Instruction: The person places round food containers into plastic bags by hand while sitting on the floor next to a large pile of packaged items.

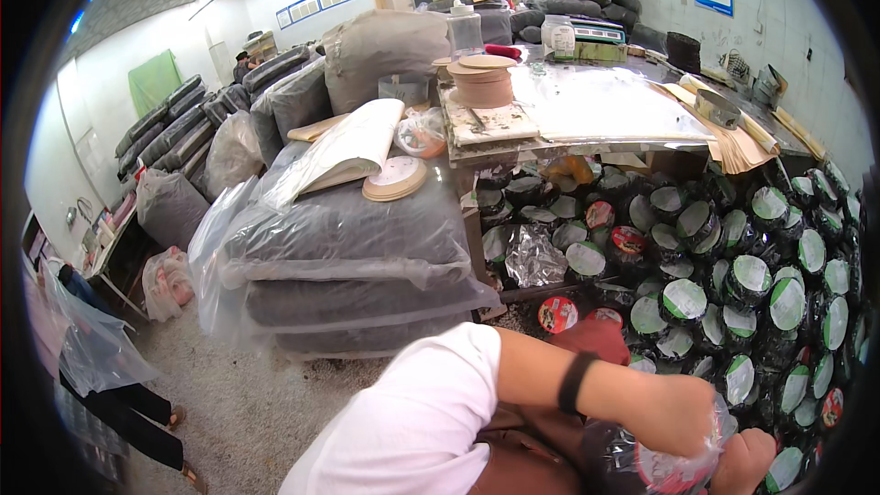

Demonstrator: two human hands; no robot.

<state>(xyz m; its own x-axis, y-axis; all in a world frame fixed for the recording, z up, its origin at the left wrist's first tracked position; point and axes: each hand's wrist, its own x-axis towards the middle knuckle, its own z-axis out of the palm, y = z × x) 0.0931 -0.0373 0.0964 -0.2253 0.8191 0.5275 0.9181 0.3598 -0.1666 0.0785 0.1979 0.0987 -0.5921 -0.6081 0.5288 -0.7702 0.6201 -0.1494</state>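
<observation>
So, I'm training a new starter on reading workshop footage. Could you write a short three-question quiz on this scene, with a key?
1. Open question: on which arm is the black band worn?
2. True or false: the stack of round tan discs stands on the floor.
3. Multiple choice: what are the left hand and right hand at?
A) the clear bottle
B) the plastic-wrapped pack
C) the crumpled silver sheet

Key:
1. The left.
2. False; it is up on the table.
3. B.
</observation>
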